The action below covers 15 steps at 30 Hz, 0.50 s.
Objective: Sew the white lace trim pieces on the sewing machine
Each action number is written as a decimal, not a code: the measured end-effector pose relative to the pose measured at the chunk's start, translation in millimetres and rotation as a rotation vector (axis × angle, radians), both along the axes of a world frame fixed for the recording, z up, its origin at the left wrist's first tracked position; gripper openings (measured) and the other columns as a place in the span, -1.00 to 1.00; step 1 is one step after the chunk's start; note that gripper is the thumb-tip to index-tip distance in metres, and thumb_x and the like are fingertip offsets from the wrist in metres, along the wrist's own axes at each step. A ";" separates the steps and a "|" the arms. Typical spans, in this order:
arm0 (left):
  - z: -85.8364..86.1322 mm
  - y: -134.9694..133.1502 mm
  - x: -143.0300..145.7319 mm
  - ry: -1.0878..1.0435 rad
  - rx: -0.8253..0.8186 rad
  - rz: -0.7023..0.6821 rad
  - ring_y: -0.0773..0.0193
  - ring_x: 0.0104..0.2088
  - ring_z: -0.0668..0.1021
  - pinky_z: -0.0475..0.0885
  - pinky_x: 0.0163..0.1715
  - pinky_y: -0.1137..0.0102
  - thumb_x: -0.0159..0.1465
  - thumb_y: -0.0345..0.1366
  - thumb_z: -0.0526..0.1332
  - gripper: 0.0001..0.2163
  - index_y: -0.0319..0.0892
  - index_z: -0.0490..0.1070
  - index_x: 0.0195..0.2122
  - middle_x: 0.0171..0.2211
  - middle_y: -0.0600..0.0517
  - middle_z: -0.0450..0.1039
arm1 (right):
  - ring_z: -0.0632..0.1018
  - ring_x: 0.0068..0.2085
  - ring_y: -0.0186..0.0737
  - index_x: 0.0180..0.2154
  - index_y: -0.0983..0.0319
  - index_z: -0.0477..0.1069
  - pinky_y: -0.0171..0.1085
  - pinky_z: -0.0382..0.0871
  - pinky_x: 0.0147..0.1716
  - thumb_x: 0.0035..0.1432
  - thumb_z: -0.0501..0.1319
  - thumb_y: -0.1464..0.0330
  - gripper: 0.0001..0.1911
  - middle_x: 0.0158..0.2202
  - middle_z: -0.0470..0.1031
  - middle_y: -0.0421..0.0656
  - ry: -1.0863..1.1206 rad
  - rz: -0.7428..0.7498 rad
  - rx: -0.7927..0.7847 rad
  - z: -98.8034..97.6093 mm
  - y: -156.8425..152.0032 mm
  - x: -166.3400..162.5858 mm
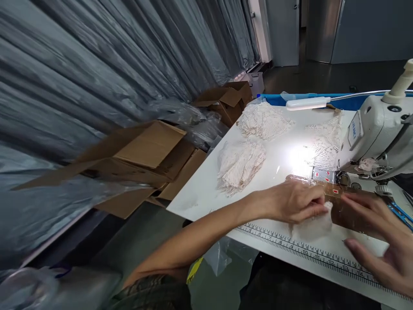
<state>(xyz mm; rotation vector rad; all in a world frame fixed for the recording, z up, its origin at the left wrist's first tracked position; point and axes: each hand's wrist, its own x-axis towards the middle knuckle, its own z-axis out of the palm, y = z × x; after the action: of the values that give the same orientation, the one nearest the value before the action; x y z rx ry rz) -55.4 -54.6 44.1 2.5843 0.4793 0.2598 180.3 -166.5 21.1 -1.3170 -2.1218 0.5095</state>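
My left hand (297, 200) is closed, its thumb and curled fingers pinching a small piece of thin white fabric (314, 227) that hangs down toward the table's front edge. To its right, my right hand (387, 237) has thumb and fingers spread apart with nothing between them, its fingertips over a brown taped strip (342, 211) on the table. Just beyond both hands stands a white sewing machine (371, 125), its needle area lit by a bright lamp. White lace (324, 148) lies beside the machine head.
Two piles of white lace, a near one (241, 165) and a far one (266, 120), lie on the white table (193, 200). A printed ruler (290, 245) runs along its front edge. Blue snips (400, 213) lie at right. Open cardboard boxes (151, 144) stand left of the table.
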 end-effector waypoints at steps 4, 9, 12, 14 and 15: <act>13.8 -15.0 10.8 -0.078 -0.222 -0.027 0.37 -0.40 0.49 0.41 -0.40 0.46 0.34 -0.30 0.17 -0.93 -0.16 0.30 -0.22 -0.35 0.03 0.48 | 0.41 0.14 -0.03 0.26 0.10 0.19 -0.02 0.40 0.10 0.21 0.19 0.09 -0.37 0.14 0.35 -0.01 0.122 0.113 -0.280 -0.3 16.4 -8.1; 16.3 -1.6 12.4 -0.097 -0.284 0.032 0.37 -0.30 0.52 0.42 -0.30 0.45 0.23 -0.34 0.31 -0.82 -0.18 0.32 -0.21 -0.26 0.03 0.51 | 0.50 -0.39 -0.29 0.04 0.28 0.41 -0.32 0.47 -0.39 0.23 0.12 0.04 -0.47 -0.39 0.47 -0.12 0.342 0.160 -0.698 5.6 32.3 -9.7; 7.2 16.3 14.6 -0.002 -0.232 0.113 0.35 -0.27 0.53 0.39 -0.34 0.47 0.26 -0.28 0.29 -0.77 -0.21 0.32 -0.12 -0.21 0.01 0.51 | 0.46 -0.46 -0.30 -0.05 0.29 0.46 -0.32 0.37 -0.50 0.17 0.13 0.02 -0.48 -0.44 0.47 -0.12 0.315 0.034 -0.654 0.0 46.3 -7.1; 0.7 26.6 16.7 0.106 -0.106 0.207 0.32 -0.26 0.52 0.37 -0.35 0.45 0.29 -0.26 0.26 -0.74 -0.23 0.31 -0.06 -0.19 -0.02 0.49 | 0.48 -0.44 -0.27 -0.07 0.27 0.47 -0.28 0.38 -0.45 0.14 0.13 0.07 -0.52 -0.40 0.50 -0.11 0.201 -0.140 -0.492 -6.9 54.5 -2.7; -1.9 30.7 17.8 0.154 -0.022 0.251 0.29 -0.26 0.51 0.36 -0.36 0.43 0.29 -0.26 0.25 -0.73 -0.24 0.31 -0.04 -0.16 -0.05 0.48 | 0.49 -0.44 -0.24 -0.07 0.26 0.46 -0.27 0.38 -0.44 0.13 0.13 0.09 -0.54 -0.40 0.52 -0.11 0.140 -0.235 -0.411 -10.2 57.3 0.2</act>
<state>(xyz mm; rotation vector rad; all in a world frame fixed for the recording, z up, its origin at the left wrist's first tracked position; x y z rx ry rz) -37.7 -23.9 42.2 2.5322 0.8593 0.1395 180.4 -109.2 10.9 -1.6741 -1.7753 0.9409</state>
